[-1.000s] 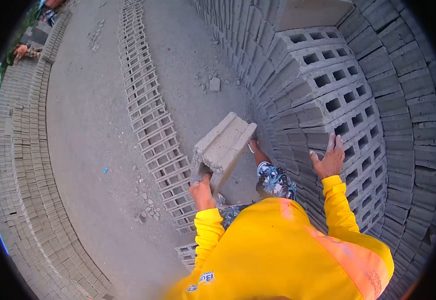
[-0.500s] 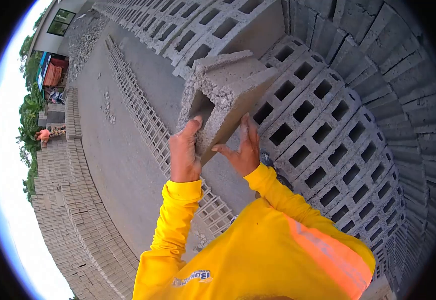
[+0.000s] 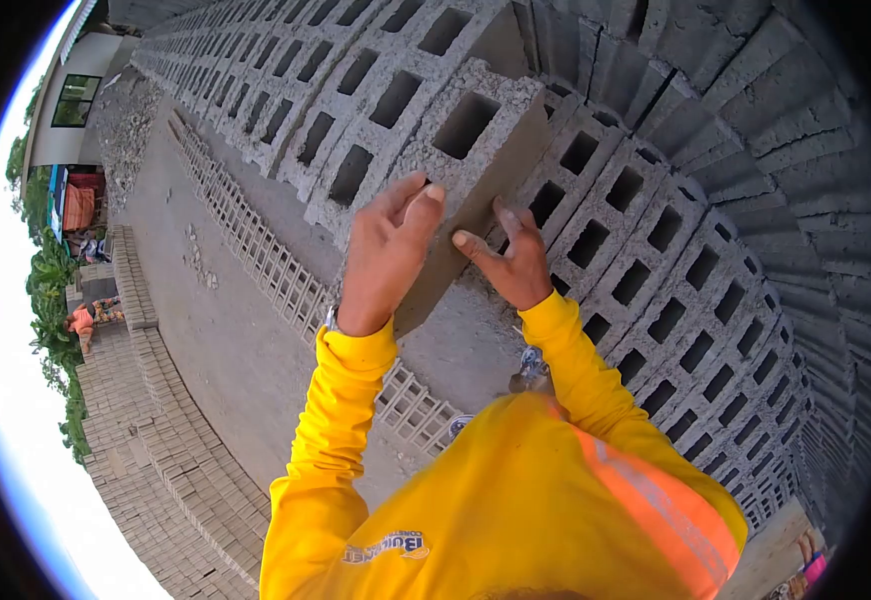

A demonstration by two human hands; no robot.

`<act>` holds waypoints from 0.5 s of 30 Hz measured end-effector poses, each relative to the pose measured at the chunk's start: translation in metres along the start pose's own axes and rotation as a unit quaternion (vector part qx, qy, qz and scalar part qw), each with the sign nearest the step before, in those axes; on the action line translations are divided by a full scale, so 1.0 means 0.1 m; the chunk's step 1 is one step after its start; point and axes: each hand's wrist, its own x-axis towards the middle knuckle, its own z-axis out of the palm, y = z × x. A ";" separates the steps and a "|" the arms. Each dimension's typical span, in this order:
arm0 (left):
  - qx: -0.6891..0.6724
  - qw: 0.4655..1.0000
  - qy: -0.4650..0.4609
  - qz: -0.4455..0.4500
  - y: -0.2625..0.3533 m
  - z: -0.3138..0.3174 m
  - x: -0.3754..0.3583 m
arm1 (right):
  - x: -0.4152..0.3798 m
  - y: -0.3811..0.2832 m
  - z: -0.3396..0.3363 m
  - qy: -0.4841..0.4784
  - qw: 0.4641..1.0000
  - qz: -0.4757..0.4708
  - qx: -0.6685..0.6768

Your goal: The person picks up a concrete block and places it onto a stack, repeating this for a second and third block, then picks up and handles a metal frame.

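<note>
A grey hollow concrete block (image 3: 502, 143) lies against the end of a stacked row of like blocks (image 3: 371, 100), its open cell facing me. My left hand (image 3: 388, 250) is closed on the block's near end, thumb and fingertips at its rough edge; part of the block is hidden behind this hand. My right hand (image 3: 511, 255) rests against the block's smooth side face, thumb and fingers apart. More stacked blocks (image 3: 646, 260) stand just beyond the right hand.
A ladder-like line of thin blocks (image 3: 256, 240) runs over the concrete ground (image 3: 191, 300). Large block stacks (image 3: 156, 440) stand at left, with a person (image 3: 83, 322) in orange beside them. Solid-faced stacked blocks (image 3: 776, 150) rise at right. Another person's arm (image 3: 811, 555) shows at lower right.
The block has moved from a tilted position in the air to the row's end, its cell now facing me. Both hands have moved with it, and the view has shifted.
</note>
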 end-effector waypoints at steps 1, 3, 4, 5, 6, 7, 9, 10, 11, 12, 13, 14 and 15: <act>-0.036 0.998 0.039 0.024 0.01 -0.10 -0.18 | 0.01 -0.09 -0.07 0.031 0.998 -0.041 -0.020; -0.075 0.972 0.210 0.069 -0.34 -0.47 -0.50 | 0.14 -0.34 -0.23 0.082 0.986 -0.125 -0.066; -0.074 0.951 0.294 0.052 -0.56 -0.65 -0.68 | 0.26 -0.50 -0.34 0.103 0.976 -0.165 -0.095; -0.075 0.923 0.375 0.038 -0.84 -0.79 -0.83 | 0.38 -0.62 -0.41 0.126 0.962 -0.206 -0.125; -0.146 0.909 0.387 -0.047 -1.26 -0.91 -0.98 | 0.49 -0.73 -0.42 0.110 0.945 -0.236 -0.197; -0.217 0.884 0.393 -0.129 -1.75 -0.98 -1.08 | 0.62 -0.83 -0.40 0.095 0.921 -0.266 -0.269; -0.274 0.874 0.321 -0.241 -2.61 -0.72 -1.22 | 0.82 -0.94 -0.29 0.006 0.879 -0.281 -0.385; -0.346 0.847 0.290 -0.280 -2.73 -0.54 -1.21 | 0.90 -0.97 -0.21 -0.066 0.862 -0.264 -0.428; -0.404 0.824 0.272 -0.289 -2.77 -0.38 -1.15 | 1.00 -0.99 -0.15 -0.133 0.840 -0.241 -0.468; -0.442 0.810 0.261 -0.285 -2.75 -0.25 -1.05 | 1.08 -0.96 -0.10 -0.147 0.845 -0.247 -0.451; -0.471 0.799 0.256 -0.273 -2.68 -0.16 -0.92 | 1.14 -0.96 -0.09 -0.162 0.860 -0.224 -0.429; -0.487 0.794 0.253 -0.263 -2.60 -0.08 -0.77 | 1.18 -0.96 -0.08 -0.178 0.874 -0.201 -0.406; -0.498 0.790 0.248 -0.257 -2.53 -0.03 -0.66 | 1.22 -0.96 -0.07 -0.194 0.886 -0.179 -0.380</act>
